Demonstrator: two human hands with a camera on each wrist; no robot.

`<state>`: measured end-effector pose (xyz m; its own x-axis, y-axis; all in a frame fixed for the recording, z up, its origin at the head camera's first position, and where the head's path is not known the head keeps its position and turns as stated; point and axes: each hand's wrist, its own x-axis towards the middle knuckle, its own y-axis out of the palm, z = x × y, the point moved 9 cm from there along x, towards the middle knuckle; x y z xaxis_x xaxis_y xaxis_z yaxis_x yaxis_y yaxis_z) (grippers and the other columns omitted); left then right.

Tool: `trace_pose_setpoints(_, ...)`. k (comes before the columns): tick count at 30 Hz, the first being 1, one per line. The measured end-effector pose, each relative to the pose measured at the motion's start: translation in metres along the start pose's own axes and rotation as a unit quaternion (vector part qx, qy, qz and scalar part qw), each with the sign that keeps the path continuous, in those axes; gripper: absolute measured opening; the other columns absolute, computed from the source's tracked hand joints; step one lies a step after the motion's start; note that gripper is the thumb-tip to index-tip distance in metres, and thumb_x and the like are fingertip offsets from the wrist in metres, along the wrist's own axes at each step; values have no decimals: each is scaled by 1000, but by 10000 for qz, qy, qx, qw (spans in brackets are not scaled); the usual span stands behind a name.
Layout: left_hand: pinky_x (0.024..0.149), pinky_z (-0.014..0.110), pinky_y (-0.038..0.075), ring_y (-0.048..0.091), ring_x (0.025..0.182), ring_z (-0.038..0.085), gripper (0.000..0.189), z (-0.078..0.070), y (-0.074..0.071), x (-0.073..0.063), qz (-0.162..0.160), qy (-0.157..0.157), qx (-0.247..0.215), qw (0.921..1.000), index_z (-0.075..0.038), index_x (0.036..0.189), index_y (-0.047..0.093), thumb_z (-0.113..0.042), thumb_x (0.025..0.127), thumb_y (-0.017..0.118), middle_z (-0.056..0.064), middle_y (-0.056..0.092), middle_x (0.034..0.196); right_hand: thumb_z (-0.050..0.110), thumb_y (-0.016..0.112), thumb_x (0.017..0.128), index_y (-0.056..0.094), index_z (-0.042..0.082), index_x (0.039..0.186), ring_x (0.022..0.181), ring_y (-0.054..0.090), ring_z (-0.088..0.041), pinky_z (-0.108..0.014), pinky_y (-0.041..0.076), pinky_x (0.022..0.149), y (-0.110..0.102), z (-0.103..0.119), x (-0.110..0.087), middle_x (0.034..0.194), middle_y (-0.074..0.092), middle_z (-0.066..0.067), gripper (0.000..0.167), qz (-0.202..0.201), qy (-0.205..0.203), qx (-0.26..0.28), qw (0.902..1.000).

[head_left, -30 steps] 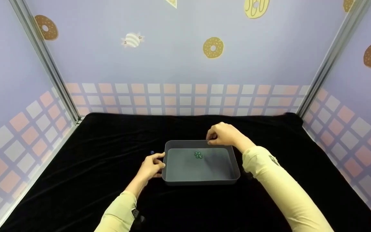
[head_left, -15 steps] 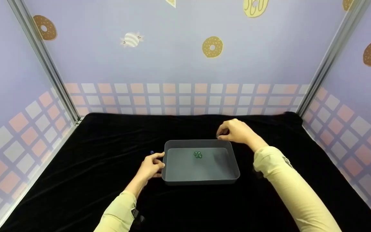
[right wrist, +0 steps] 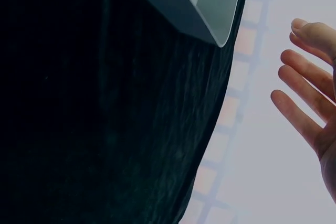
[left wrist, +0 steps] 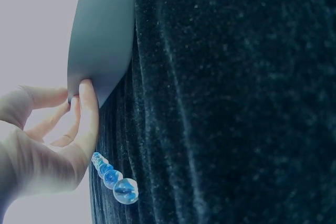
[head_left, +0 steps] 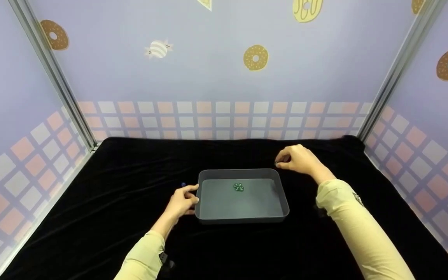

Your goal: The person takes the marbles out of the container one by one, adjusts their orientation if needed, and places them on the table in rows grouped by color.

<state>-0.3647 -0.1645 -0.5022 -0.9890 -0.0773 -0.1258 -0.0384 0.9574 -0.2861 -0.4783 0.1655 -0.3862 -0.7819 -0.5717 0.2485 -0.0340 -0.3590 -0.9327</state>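
Compared with a second ago, the right hand (head_left: 300, 158) has been moved from above the tray's far wall to just beyond its far right corner, held above the black cloth (head_left: 91, 217). The tray (head_left: 243, 206) and the green marbles (head_left: 240, 189) clustered inside it are left in place. By the right thumb and forefinger a small dark thing (head_left: 276, 163) is pinched, its kind too small to tell; the other fingers are spread. The tray's left wall is gripped between the left hand's (head_left: 180, 202) thumb and fingers. Outside that wall, a row of blue marbles (left wrist: 111, 178) is seen near this hand. The right hand is held back upward; the left forearm is angled in from the tray's near left.
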Motion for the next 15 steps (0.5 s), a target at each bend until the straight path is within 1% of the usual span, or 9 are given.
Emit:
trace_pose_setpoints(6,67,33,62,67,78,18,53,0,0,-2,-8,-28,22,10000,-4,141,53,5,89,59,8,56,93,24,78,84,78,19,92,81,71,-15,-38,58,76,0,-13,-7,90,76,1,9,-126,155,123,9997)
trace_pose_setpoints(11,67,35,62,69,79,21,53,-1,-1,-3,-8,-8,-69,10000,-3,141,53,6,89,59,9,55,93,23,78,85,78,18,94,81,71,-15,-38,58,76,1,-21,-14,90,76,1,11,-129,273,200,9993)
trace_pose_setpoints(15,65,34,61,69,78,21,53,-2,-1,-3,-30,-19,-92,10000,-3,141,53,5,89,59,8,56,93,24,78,85,78,19,93,80,70,-15,-38,58,76,3,-28,-19,88,77,1,10,-147,363,212,9990)
